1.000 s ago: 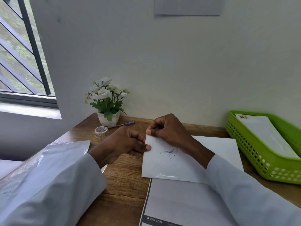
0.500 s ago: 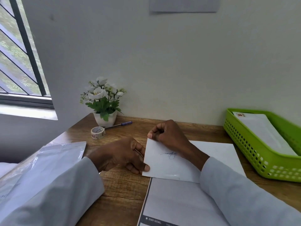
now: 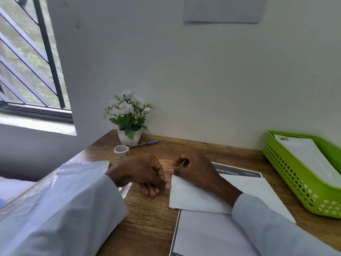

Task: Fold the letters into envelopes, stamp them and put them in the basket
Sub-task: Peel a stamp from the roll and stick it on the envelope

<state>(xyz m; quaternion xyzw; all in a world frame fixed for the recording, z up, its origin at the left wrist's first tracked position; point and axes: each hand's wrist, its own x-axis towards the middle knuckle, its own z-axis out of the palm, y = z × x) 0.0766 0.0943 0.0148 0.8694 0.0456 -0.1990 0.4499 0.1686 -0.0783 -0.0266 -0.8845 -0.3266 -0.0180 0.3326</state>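
Observation:
A white envelope [image 3: 193, 198] lies flat on the wooden desk [image 3: 147, 215], partly on top of other sheets. My right hand [image 3: 195, 170] rests on its upper left corner with the fingers curled, pressing it down. My left hand [image 3: 142, 172] sits just left of the envelope, fingers curled, with a fingertip touching its left edge. At the right stands the green basket [image 3: 287, 182]; inside it lies an envelope [image 3: 310, 157] with a red stamp [image 3: 283, 139] on its corner.
A printed instruction sheet [image 3: 203, 235] lies under the envelope, near the front edge. A tape roll [image 3: 121, 151], a pen [image 3: 145, 144] and a small potted plant [image 3: 129, 117] stand at the back left. A clear plastic sleeve [image 3: 73, 172] lies under my left forearm.
The envelope, held tilted up with a blue scribble showing, now lies flat with a plain side up. My left hand's pinch on its edge has become a fingertip touch. The view has shifted.

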